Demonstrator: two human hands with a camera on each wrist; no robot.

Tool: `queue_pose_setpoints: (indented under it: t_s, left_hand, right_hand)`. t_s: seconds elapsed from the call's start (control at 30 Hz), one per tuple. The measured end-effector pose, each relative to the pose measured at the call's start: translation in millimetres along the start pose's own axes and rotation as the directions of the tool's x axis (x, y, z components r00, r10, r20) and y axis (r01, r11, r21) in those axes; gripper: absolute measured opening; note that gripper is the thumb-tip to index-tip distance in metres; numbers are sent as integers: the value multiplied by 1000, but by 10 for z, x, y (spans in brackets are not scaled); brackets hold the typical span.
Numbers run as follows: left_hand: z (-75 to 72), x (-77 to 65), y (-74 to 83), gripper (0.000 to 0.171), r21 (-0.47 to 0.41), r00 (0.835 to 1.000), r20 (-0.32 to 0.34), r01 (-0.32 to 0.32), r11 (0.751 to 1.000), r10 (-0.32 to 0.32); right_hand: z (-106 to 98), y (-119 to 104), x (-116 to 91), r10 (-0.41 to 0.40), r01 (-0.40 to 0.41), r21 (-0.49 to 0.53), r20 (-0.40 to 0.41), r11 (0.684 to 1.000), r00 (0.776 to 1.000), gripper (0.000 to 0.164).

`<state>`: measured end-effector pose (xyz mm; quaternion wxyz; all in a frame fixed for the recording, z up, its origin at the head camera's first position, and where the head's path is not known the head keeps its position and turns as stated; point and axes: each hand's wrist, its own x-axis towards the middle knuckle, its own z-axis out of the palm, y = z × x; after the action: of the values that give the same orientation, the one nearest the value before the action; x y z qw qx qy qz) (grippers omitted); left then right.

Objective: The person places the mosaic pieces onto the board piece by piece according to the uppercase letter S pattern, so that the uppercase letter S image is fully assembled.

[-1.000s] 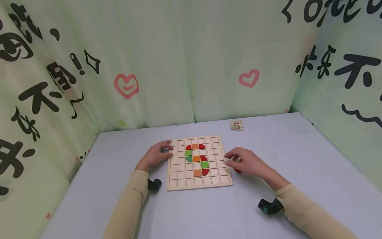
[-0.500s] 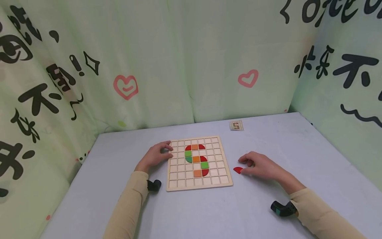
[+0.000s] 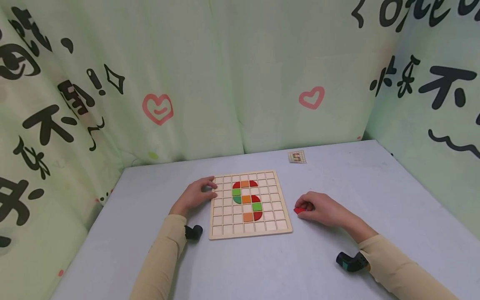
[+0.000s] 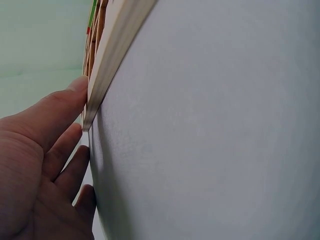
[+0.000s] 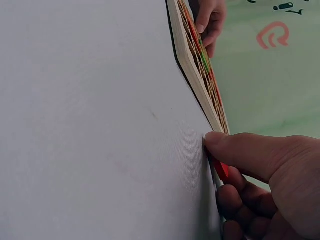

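A wooden grid board (image 3: 225,230) lies on the table, with several red, orange, green and teal pieces set in its cells as an S-like figure. My left hand (image 3: 193,196) rests at the board's left edge, its fingers loosely extended and the thumb tip touching the rim in the left wrist view. Just right of the board, my right hand (image 3: 322,209) pinches a red quarter-circle piece (image 3: 298,210) low at the tabletop. The right wrist view shows that red piece (image 5: 221,170) between thumb and curled fingers, which partly hide it.
A small card (image 3: 297,157) with a gridded S pattern lies toward the table's back edge. White cloth covers the table (image 3: 247,271). Pale green curtains (image 3: 232,83) with writing and hearts stand behind and at both sides.
My right hand drew back right from the board's edge, uncovering the red piece on the table, then moved slightly left and took hold of it. My left hand stayed in place.
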<state>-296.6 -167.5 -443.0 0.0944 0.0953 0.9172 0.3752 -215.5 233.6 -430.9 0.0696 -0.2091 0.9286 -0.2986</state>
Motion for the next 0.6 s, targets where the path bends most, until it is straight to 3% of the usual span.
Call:
queue_pose_setpoints:
  t_s: [0.47, 0.6]
  left_hand:
    - [12, 9, -13, 28, 0, 1000, -2, -12, 1000, 12]
    - [16, 10, -13, 27, -2, 1000, -2, -4, 1000, 4]
  right_hand:
    - [7, -48, 72, 46, -46, -7, -80, 999, 996, 14]
    - [1, -69, 94, 24, -25, -13, -40, 1000, 999, 18]
